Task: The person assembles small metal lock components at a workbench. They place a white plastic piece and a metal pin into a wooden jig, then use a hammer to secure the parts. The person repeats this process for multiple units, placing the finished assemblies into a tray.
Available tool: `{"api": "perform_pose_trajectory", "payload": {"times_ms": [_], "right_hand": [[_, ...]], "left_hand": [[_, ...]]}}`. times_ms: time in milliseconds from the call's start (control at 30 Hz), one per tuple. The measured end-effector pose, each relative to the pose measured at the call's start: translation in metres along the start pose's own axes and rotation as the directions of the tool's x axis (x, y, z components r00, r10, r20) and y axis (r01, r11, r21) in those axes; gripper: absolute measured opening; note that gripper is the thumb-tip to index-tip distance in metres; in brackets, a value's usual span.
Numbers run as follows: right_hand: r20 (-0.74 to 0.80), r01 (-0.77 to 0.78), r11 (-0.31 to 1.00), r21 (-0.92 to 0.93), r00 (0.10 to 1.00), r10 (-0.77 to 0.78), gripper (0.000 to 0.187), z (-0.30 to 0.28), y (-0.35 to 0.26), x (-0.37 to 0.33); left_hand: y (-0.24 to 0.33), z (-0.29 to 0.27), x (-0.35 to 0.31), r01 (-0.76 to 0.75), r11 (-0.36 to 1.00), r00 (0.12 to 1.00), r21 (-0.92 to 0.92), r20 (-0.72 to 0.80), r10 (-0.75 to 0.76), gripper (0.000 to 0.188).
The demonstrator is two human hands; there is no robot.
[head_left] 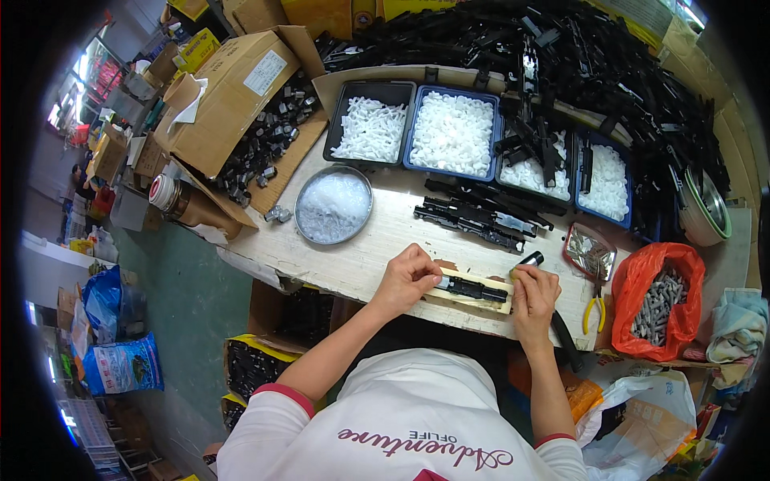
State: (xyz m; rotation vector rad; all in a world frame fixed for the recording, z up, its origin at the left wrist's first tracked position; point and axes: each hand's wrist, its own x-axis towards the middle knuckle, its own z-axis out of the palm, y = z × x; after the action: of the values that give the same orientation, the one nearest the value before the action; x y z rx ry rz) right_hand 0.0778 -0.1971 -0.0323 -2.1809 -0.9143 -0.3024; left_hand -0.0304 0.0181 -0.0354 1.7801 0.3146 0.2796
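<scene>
Left hand point(409, 276) and right hand point(532, 290) each grip one end of the long black plastic part point(473, 288) between them, on a pale wooden block point(467, 300).

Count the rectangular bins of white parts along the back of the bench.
4: a black bin at left, a blue bin beside it, then two blue bins partly buried under black parts. More may be hidden.
</scene>
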Motion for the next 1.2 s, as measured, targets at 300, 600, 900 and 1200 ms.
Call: {"api": "perform_pose_trajectory", "payload": {"times_ms": [300,600,900,1200], "right_hand": [[-0.041,-0.215,0.853,-0.476,0.974,0.222,0.015,-0.047,0.078,0.045],[0.145,-0.174,0.790,-0.588,0.938,0.315,0.009,-0.042,0.112,0.074],[0.095,-0.122,0.836,-0.534,0.975,0.203,0.011,-0.047,0.112,0.068],[0.100,-0.162,0.892,-0.422,0.970,0.223,0.011,-0.050,0.117,0.071]], "left_hand": [[0.036,-0.014,0.098,-0.230,0.823,0.953,0.520,-0.053,0.300,0.013],[0.037,-0.013,0.179,-0.058,0.506,0.995,0.860,0.007,0.103,0.015],[0.040,-0.045,0.178,-0.010,0.807,1.000,0.591,-0.009,0.019,0.018],[0.056,-0.049,0.130,0.096,0.947,0.995,-0.307,0.021,-0.095,0.013]]}}
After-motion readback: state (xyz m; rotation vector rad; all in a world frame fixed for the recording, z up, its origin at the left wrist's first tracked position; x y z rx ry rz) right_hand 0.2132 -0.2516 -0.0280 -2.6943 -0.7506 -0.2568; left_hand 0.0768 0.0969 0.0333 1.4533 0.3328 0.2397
